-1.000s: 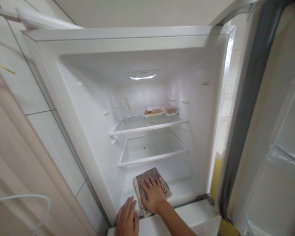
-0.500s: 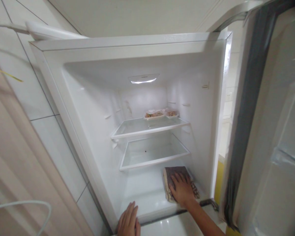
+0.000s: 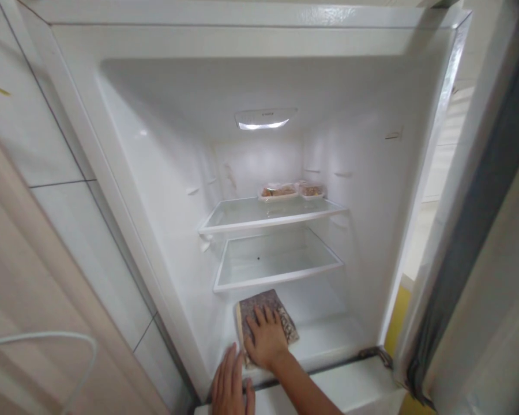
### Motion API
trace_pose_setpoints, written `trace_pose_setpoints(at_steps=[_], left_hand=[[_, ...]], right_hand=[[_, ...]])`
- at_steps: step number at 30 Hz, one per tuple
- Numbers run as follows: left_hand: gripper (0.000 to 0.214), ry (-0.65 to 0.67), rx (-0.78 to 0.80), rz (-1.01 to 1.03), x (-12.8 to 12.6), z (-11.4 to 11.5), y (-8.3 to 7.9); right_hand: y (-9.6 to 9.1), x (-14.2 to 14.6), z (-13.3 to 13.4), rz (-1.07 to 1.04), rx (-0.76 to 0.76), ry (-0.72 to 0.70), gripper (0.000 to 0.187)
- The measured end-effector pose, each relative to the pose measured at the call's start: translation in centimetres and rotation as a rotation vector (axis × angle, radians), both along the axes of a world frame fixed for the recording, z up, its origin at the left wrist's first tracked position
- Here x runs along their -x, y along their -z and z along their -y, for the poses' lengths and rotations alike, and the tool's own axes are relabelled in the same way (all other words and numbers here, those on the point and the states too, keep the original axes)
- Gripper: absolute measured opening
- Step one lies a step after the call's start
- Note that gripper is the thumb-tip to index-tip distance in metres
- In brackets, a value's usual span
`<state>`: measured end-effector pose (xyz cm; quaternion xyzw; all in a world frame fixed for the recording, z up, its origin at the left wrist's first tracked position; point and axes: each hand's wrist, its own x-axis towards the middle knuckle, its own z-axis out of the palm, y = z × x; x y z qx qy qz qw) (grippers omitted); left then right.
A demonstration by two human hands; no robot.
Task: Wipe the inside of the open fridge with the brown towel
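Note:
Under my right hand (image 3: pixel 266 341) lies a folded brown patterned cloth (image 3: pixel 259 301) on the white floor of the fridge (image 3: pixel 328 331). The fingers of this hand are spread flat and press on the cloth from above. My left hand (image 3: pixel 230 385) rests on the front lip of the fridge, fingers stretched out, just left of the cloth. It holds nothing. The cloth's underside and the part beneath my palm are hidden.
Two glass shelves hang above, an upper one (image 3: pixel 237 216) and a lower one (image 3: pixel 281 260). Wrapped food trays (image 3: pixel 279 191) sit on the upper shelf. The fridge door (image 3: pixel 480 288) stands open at the right. A tiled wall (image 3: pixel 90 230) is at the left.
My right hand has slid the cloth leftward across the fridge floor, from the right side to near my left hand. The view has moved closer to the fridge. My left hand has stayed at the front lip.

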<state>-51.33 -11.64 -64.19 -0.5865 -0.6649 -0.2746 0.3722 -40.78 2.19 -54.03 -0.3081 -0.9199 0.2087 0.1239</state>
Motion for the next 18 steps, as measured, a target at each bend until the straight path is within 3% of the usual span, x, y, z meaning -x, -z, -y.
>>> trace_pose_setpoints(at_steps=[4, 9, 14, 18], left_hand=[[0.070, -0.056, -0.056, 0.149, -0.2, 0.2, 0.3], [0.064, -0.048, -0.040, 0.097, -0.2, 0.5, -0.3], [0.052, -0.040, 0.004, 0.011, -0.5, 1.0, -1.3], [0.038, -0.013, 0.023, -0.073, -0.6, 1.1, -1.9]], right_hand=[[-1.2, 3.2, 1.8, -0.009, 0.089, -0.208, 0.064], [-1.4, 1.5, 2.0, 0.012, 0.106, -0.206, 0.063], [-0.3, -2.3, 2.3, -0.003, 0.059, -0.043, 0.065], [1.1, -6.2, 0.4, 0.028, -0.054, 0.164, 0.063]])
